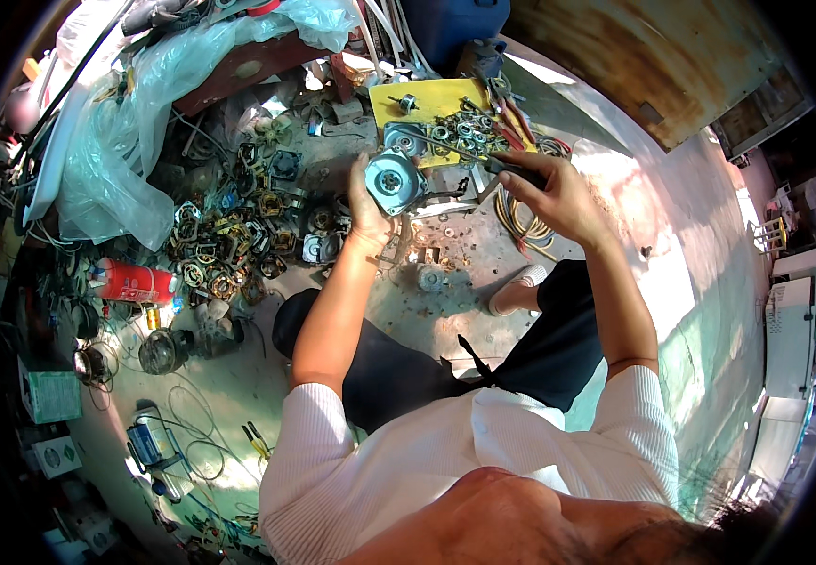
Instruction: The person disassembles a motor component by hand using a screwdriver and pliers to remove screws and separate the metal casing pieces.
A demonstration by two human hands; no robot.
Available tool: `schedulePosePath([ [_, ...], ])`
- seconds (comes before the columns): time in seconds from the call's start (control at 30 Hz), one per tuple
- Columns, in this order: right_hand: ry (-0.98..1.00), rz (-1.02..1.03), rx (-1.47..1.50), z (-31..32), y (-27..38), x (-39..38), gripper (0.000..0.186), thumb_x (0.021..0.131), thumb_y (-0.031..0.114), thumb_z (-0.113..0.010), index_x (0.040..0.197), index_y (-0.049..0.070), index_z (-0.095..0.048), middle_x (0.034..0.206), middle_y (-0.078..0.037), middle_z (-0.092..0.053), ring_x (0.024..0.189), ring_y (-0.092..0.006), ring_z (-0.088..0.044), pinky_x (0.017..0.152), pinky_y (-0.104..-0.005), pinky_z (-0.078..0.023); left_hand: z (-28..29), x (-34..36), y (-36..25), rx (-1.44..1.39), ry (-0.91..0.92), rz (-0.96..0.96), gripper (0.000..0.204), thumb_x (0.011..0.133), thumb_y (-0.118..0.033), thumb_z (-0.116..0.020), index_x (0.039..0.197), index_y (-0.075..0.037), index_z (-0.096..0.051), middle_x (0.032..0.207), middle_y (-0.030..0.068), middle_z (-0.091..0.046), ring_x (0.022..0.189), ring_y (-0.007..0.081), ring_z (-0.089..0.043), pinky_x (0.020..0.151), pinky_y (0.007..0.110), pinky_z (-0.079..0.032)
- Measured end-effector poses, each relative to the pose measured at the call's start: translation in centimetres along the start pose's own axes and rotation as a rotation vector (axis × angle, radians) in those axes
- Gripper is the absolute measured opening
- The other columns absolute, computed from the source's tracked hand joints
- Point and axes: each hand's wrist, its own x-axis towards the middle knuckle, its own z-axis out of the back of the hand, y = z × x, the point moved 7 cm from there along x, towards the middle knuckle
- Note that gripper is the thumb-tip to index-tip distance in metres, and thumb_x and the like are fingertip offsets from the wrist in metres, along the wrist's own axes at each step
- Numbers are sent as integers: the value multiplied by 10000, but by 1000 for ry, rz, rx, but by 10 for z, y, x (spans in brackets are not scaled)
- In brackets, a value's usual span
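My left hand (368, 209) is closed round the edge of a round silver metal motor cover (392, 181), its hollow side with a central hub facing up. In my right hand (558, 193) is a screwdriver (497, 166) with a dark handle. Its thin shaft points left, above the cover, and I cannot tell whether its tip touches anything. Just beyond the cover, a second round metal cover (406, 139) lies at the edge of a yellow board (460, 92). Several metal rings (469, 127) are heaped on that board, beside a small motor rotor (408, 101).
A large pile of motor parts (229, 235) spreads over the ground to the left, below a clear plastic sheet (125, 169). A red can (135, 281) lies there. Red-handled pliers (518, 118) and coiled wire (524, 226) are near my right hand. Loose pliers (255, 439) lie lower left.
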Motion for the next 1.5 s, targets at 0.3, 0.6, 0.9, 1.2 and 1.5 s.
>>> schedulePosePath([
  [0.3, -96, -10, -59, -40, 3, -71, 356, 848, 76, -682, 1203, 50, -664, 810, -83, -595, 709, -152, -538, 676, -281, -436, -15, -22, -11, 38, 67, -45, 675, 941, -560, -347, 1176, 23, -591, 1080, 205, -665, 988, 390, -658, 853, 451, -556],
  [0.6, -88, -17, 40, -61, -7, -72, 368, 854, 82, -689, 1214, 18, -651, 825, -83, -625, 749, -140, -562, 725, -267, -452, -16, -24, -16, 80, 16, -94, 671, 926, -560, -391, 1179, 33, -577, 1086, 206, -656, 1030, 380, -638, 936, 463, -518],
  [0.9, -117, -73, 121, -69, -17, -76, 379, 866, 138, -672, 1232, 45, -648, 780, -105, -591, 692, -159, -545, 676, -286, -439, -13, -22, -19, 71, -12, -128, 668, 923, -564, -398, 1167, 30, -583, 1083, 200, -661, 1030, 374, -644, 938, 453, -516],
  [1.2, -118, -82, 121, -71, -21, -75, 378, 862, 131, -677, 1226, 30, -648, 764, -105, -584, 688, -154, -537, 671, -289, -435, -20, -23, -20, 80, -8, -127, 645, 935, -543, -379, 1167, 22, -585, 1060, 188, -670, 991, 344, -660, 907, 429, -529],
  [1.5, -268, 39, 0, -87, -9, -84, 364, 863, 121, -708, 1206, 16, -650, 713, -78, -520, 665, -147, -496, 626, -278, -405, -11, -20, -16, 111, -63, -163, 616, 953, -512, -340, 1128, 20, -595, 1029, 174, -677, 952, 331, -671, 851, 408, -544],
])
